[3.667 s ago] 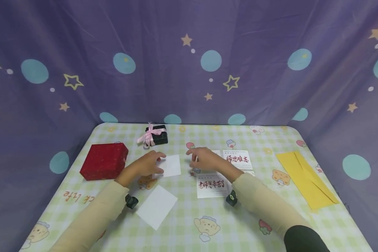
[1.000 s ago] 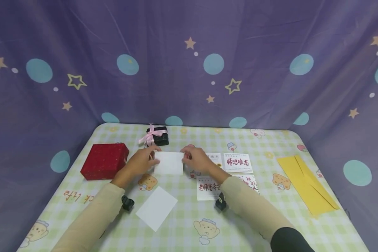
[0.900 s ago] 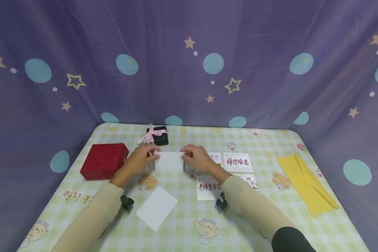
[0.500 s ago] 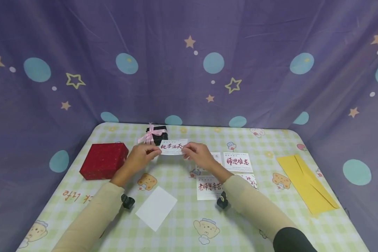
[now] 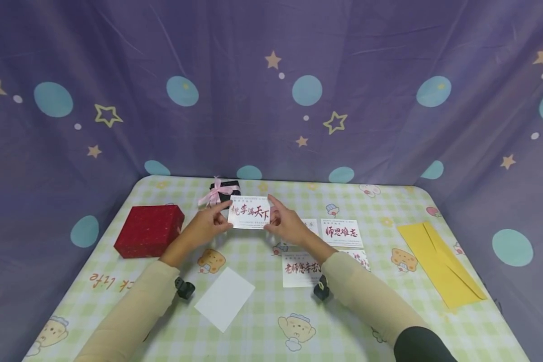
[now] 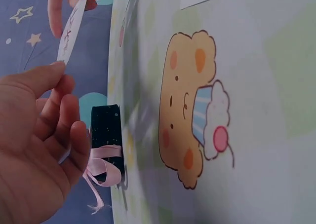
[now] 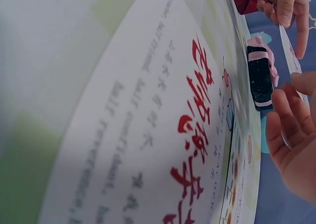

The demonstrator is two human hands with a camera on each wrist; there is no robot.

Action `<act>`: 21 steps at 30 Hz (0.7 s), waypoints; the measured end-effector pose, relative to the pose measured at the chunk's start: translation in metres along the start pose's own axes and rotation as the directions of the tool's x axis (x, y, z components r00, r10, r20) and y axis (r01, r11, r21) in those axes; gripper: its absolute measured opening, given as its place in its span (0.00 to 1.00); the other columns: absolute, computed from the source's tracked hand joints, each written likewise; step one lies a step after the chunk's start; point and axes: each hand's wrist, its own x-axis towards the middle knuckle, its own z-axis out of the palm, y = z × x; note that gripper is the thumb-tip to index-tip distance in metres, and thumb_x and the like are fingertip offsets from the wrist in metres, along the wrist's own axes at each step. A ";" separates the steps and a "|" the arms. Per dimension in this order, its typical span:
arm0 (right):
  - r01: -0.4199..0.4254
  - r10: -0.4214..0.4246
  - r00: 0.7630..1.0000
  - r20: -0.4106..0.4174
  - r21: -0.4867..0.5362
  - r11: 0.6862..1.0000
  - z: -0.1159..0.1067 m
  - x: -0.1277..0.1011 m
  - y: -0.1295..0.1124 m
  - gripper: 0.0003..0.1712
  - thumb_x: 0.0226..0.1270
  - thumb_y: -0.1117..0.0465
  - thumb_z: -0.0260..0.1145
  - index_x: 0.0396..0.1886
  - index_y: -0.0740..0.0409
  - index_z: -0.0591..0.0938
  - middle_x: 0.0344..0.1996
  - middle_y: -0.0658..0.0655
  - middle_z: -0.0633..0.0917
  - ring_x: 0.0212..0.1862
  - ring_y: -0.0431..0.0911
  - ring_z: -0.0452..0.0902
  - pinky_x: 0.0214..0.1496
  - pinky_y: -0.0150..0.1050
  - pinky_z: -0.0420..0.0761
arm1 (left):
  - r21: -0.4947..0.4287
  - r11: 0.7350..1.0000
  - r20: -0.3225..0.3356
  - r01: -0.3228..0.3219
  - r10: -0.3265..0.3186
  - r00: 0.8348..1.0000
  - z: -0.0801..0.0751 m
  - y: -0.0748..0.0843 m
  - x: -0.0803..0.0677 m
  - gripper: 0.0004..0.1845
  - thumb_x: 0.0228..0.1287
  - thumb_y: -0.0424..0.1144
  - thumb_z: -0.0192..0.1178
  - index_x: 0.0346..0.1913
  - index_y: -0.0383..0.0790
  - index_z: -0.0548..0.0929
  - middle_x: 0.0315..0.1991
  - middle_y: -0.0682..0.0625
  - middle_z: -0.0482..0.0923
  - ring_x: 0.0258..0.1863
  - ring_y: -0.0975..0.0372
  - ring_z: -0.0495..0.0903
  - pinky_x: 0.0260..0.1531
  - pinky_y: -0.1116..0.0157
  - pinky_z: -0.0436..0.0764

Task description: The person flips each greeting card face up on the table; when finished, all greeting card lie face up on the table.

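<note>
The left hand [image 5: 204,227] and right hand [image 5: 284,225] each pinch one short edge of the printed card [image 5: 249,212], held raised above the table [image 5: 262,306]. Just beyond the left hand sits a closed black ribboned box [image 5: 225,193]; outboard of it, a closed red box [image 5: 150,231].

A table with a green checked cartoon cloth [image 5: 262,342] carries a red rectangular box [image 5: 150,231], a small black box with pink ribbon [image 5: 224,193], a blank white card [image 5: 224,297], several white cards with red characters [image 5: 341,233] and a yellow paper envelope [image 5: 440,261].
</note>
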 end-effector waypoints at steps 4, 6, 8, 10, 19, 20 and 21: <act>-0.028 0.029 0.999 0.022 -0.030 0.999 -0.001 -0.001 0.000 0.59 0.61 0.64 0.74 0.84 0.54 0.47 0.36 0.51 0.83 0.39 0.41 0.80 0.50 0.34 0.83 | 0.004 1.000 0.047 0.004 -0.004 0.999 0.001 0.000 0.000 0.43 0.63 0.33 0.70 0.77 0.33 0.62 0.30 0.48 0.82 0.26 0.64 0.75 0.28 0.70 0.75; -0.035 0.037 0.999 0.034 -0.053 0.998 -0.002 -0.001 0.002 0.59 0.61 0.63 0.74 0.84 0.55 0.48 0.37 0.51 0.83 0.40 0.41 0.81 0.50 0.35 0.83 | 0.013 1.000 0.068 0.002 -0.003 0.998 0.003 -0.001 0.001 0.44 0.63 0.33 0.70 0.78 0.31 0.60 0.29 0.48 0.82 0.26 0.64 0.75 0.29 0.69 0.75; -0.040 0.043 0.998 0.047 -0.066 0.997 -0.002 -0.002 0.003 0.57 0.61 0.62 0.75 0.83 0.57 0.51 0.38 0.51 0.84 0.40 0.42 0.82 0.50 0.36 0.83 | 0.022 1.000 0.085 0.010 -0.012 0.996 0.004 -0.001 0.001 0.45 0.62 0.34 0.70 0.78 0.31 0.59 0.29 0.49 0.82 0.26 0.64 0.74 0.29 0.69 0.75; -0.046 0.050 0.997 0.057 -0.077 0.996 -0.002 -0.002 0.006 0.56 0.61 0.61 0.75 0.82 0.60 0.53 0.38 0.50 0.84 0.41 0.42 0.83 0.49 0.36 0.83 | 0.032 0.999 0.100 0.016 -0.019 0.995 0.005 -0.001 0.001 0.45 0.63 0.34 0.70 0.78 0.29 0.57 0.28 0.49 0.82 0.25 0.65 0.74 0.28 0.70 0.74; -0.102 0.114 0.987 0.116 -0.107 0.989 -0.003 -0.003 0.012 0.57 0.60 0.60 0.75 0.82 0.60 0.52 0.34 0.47 0.83 0.37 0.40 0.81 0.52 0.39 0.82 | 0.053 0.997 0.167 0.051 -0.059 0.984 0.014 0.000 0.003 0.48 0.63 0.35 0.69 0.79 0.29 0.53 0.27 0.51 0.81 0.23 0.66 0.72 0.24 0.70 0.72; -0.103 0.117 0.986 0.119 -0.112 0.988 -0.003 -0.004 0.013 0.55 0.61 0.60 0.75 0.81 0.60 0.54 0.34 0.47 0.83 0.37 0.40 0.81 0.52 0.39 0.82 | 0.059 0.997 0.174 0.053 -0.063 0.983 0.015 0.000 0.003 0.48 0.63 0.35 0.69 0.79 0.28 0.53 0.27 0.51 0.81 0.22 0.66 0.72 0.24 0.69 0.72; -0.104 0.118 0.986 0.121 -0.116 0.988 -0.004 -0.004 0.013 0.53 0.61 0.60 0.74 0.81 0.60 0.55 0.34 0.47 0.83 0.37 0.40 0.80 0.51 0.39 0.82 | 0.059 0.996 0.184 0.062 -0.072 0.980 0.016 0.000 0.003 0.48 0.64 0.36 0.69 0.79 0.29 0.52 0.27 0.51 0.81 0.22 0.65 0.72 0.24 0.69 0.72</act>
